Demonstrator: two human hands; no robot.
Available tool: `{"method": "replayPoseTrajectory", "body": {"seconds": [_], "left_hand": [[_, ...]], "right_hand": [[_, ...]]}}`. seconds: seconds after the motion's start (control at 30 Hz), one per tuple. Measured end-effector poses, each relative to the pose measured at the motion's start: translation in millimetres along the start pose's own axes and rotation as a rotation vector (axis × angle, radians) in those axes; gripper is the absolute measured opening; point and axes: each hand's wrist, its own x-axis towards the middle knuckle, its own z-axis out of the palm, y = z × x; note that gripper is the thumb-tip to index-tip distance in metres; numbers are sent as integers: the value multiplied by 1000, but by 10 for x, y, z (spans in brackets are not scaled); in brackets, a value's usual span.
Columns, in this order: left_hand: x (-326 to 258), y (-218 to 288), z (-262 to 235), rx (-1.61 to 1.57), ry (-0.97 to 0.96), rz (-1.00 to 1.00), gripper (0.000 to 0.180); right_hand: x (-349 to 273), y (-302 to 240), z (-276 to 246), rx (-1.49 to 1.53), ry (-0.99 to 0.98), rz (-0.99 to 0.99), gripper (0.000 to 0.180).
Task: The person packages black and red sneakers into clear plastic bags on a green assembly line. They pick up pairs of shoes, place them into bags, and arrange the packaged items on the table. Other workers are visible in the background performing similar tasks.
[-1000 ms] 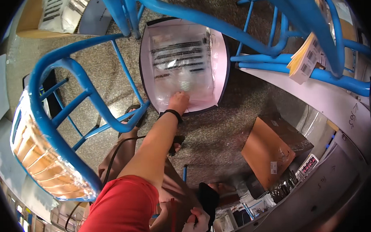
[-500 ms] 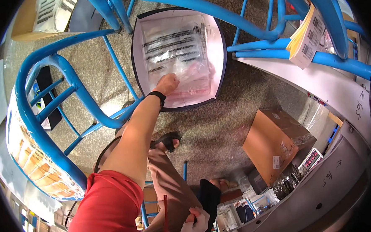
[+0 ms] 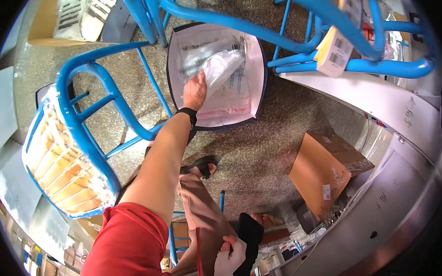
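Note:
My left hand [image 3: 195, 91] reaches down into a dark-rimmed bin [image 3: 259, 81] with a pale inside. Its fingers are closed on the edge of a white translucent plastic bag [image 3: 224, 68], lifted and folded over. Beneath that bag, more clear plastic bags [image 3: 231, 100] with dark print and a pinkish strip lie in the bin. Low in the view, beside my trouser leg, is my right hand [image 3: 230, 257] in a white covering that leaves the fingertips bare. Those fingers are curled, and whatever they may hold is hidden.
Blue metal stool frames [image 3: 114, 101] stand left of the bin, and more blue tubing [image 3: 225, 20] crosses its far side. An open cardboard box [image 3: 315, 170] sits on the speckled floor at right. A white panel [image 3: 379, 99] runs along the right; labelled yellow-edged packs [image 3: 334, 52] rest on tubing.
My left hand has moved slightly up and left, raising the plastic bag's edge off the others. My view has shifted a little; my right hand remains low beside my leg.

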Motion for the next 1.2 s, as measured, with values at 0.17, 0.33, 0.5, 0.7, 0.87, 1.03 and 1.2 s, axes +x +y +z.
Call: {"method": "replayPoseTrajectory", "body": {"seconds": [0.17, 0.33, 0.5, 0.7, 0.87, 1.03, 1.2], "left_hand": [[-392, 455, -561, -148, -8, -108, 86], [-1352, 887, -1034, -222, -156, -65, 88], [-2662, 1482, -1902, -241, -592, -80, 83], [-4197, 2110, -3037, -159, -952, 236, 56], [-4778, 2746, -3410, -452, -1242, 144, 34], [-5199, 3338, -3347, -463, -1335, 402, 34], [-5659, 4140, -3441, -369, -1450, 229, 27]], "right_hand": [[14, -124, -79, -32, -52, -76, 13], [-72, -160, -183, 6, -70, -92, 14], [-345, -651, -674, 536, -39, 104, 29], [-644, -1397, -1556, 650, -34, -11, 35], [-1068, -1799, -2217, 830, 64, -38, 52], [-1426, -2086, -2885, 1101, 152, 13, 64], [-1453, -2001, -3439, 964, 471, -33, 17]]}}
